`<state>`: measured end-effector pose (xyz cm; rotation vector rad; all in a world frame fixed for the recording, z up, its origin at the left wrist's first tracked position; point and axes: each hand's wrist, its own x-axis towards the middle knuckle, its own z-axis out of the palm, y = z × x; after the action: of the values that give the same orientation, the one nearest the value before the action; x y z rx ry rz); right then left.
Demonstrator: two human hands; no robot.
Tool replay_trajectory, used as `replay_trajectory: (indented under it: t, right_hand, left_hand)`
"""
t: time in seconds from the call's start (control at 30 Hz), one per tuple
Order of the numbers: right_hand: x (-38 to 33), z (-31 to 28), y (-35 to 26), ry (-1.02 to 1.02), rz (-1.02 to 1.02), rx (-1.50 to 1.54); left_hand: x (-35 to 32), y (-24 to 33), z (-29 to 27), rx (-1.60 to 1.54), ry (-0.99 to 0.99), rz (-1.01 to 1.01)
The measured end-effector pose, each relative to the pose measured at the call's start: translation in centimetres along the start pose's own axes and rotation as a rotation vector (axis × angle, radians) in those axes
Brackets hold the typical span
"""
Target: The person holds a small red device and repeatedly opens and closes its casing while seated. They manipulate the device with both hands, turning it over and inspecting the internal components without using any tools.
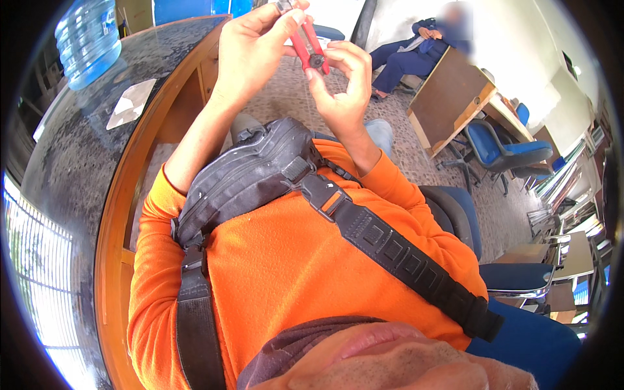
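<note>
Raised in front of me is a red hand tool [305,42] with two red side pieces, a dark round knob at its lower end and a metallic part at the top. My left hand [250,55] pinches its upper, metallic end between thumb and fingers. The fingers of my right hand [344,81] are curled about the lower end, thumb and fingertips next to the knob. The tool's exact kind is not clear, and part of its upper end is hidden by my left fingers.
A dark-topped desk [71,143] with a wooden edge runs along my left, bearing a large blue water bottle [88,45] and a pale flat sheet [132,104]. Across the tiled floor [279,97], a person [416,55] sits beside a wooden desk [448,94]. Blue chairs [500,146] stand at right.
</note>
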<state>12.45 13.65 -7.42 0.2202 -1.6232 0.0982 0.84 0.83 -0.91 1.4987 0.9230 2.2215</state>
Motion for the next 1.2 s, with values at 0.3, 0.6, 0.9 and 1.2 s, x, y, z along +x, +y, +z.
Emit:
replay_trajectory:
  t: [0.3,0.6,0.9,1.2]
  right_hand:
    - [-0.1,-0.1,-1.4,-0.028,0.150,0.455]
    - [0.6,-0.3,-3.5,-0.141,0.278,0.450]
    - [1.7,0.7,-6.1,-0.246,0.205,0.397]
    - [1.9,0.7,-6.5,-0.310,0.145,0.451]
  left_hand:
    - [1.1,-0.2,-1.5,0.021,0.097,-0.083]
    - [0.4,0.4,-1.0,0.107,0.075,-0.086]
    - [-0.4,0.0,-1.4,-0.047,0.039,-0.142]
    - [-1.8,1.8,-1.3,0.137,-0.026,-0.014]
